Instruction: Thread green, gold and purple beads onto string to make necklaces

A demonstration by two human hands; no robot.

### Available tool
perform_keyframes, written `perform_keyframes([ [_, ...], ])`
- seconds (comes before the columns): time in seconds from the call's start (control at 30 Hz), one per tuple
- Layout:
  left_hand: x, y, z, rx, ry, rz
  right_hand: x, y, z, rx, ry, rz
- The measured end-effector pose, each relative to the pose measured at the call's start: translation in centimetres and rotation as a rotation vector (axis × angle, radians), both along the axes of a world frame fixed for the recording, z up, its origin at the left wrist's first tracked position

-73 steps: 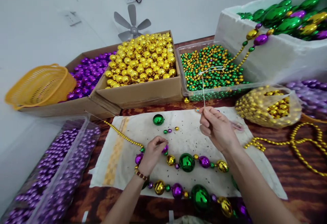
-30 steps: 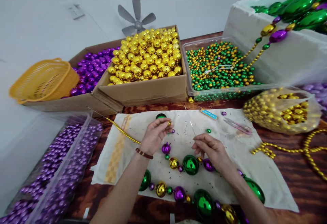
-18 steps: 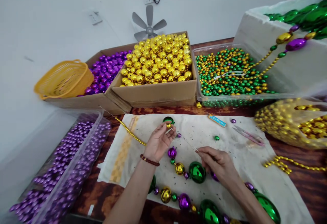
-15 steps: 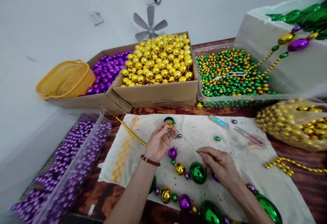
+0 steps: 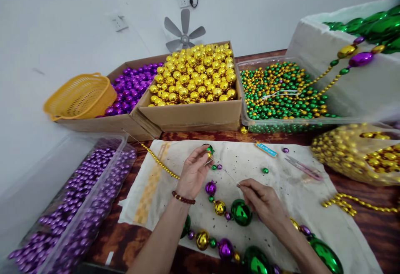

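Observation:
Over the white cloth (image 5: pixel 281 207), my left hand (image 5: pixel 195 172) pinches a small gold bead (image 5: pixel 209 155) between thumb and fingertips. My right hand (image 5: pixel 264 203) grips a thin needle (image 5: pixel 228 174), which slants up and left to that bead. Just behind my left fingertips sits a large green bead (image 5: pixel 210 149), partly hidden. A small green bead (image 5: pixel 214 167) and a small purple bead (image 5: pixel 219 167) lie close by. Below my hands runs a strand of mixed beads, with a purple ball (image 5: pixel 211 188), a gold ball (image 5: pixel 220 207) and a big green ball (image 5: pixel 241 212).
Behind stand a box of gold balls (image 5: pixel 190 115), a box of purple balls (image 5: pixel 134 86) and a clear bin (image 5: pixel 290 120) of green and gold beads. At left is a tub of purple beads (image 5: pixel 84 190). Scissors (image 5: pixel 303 168) and a blue packet (image 5: pixel 266 149) lie on the cloth.
The gold bead has turned in my left fingers and come nearer the green bead behind it. My right hand has shifted slightly left with the needle.

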State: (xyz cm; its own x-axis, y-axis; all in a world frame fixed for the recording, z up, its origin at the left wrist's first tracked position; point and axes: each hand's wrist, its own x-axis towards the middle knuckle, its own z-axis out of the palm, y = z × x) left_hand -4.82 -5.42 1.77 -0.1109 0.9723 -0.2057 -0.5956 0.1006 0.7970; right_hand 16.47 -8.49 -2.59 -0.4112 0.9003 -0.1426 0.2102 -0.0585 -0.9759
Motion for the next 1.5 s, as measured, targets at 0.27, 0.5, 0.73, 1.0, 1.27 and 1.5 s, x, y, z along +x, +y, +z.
perform_keyframes([
  [0.27,2.2,-0.7,0.2,-0.044,0.335,-0.083,-2.0,1.4,-0.4,-0.021,0.079,-0.017],
  [0.5,3.6,0.0,3.0,0.131,0.687,-0.208,-1.1,2.2,0.2,0.091,-0.032,-0.056],
  [0.73,2.8,0.6,3.2,0.135,0.758,-0.321,-1.5,2.6,0.2,0.135,-0.094,0.012],
  [1.0,-5.8,4.1,-2.3,0.037,1.363,-0.070,-0.5,2.5,2.7,0.028,0.206,-0.170],
  [1.27,-4.8,5.2,-4.2,0.319,1.527,-0.340,0.2,2.0,4.1,0.033,0.193,-0.125],
  [1.5,-3.9,4.9,-1.5,0.096,0.733,-0.109,-0.3,1.2,1.3,0.022,0.130,-0.062],
])
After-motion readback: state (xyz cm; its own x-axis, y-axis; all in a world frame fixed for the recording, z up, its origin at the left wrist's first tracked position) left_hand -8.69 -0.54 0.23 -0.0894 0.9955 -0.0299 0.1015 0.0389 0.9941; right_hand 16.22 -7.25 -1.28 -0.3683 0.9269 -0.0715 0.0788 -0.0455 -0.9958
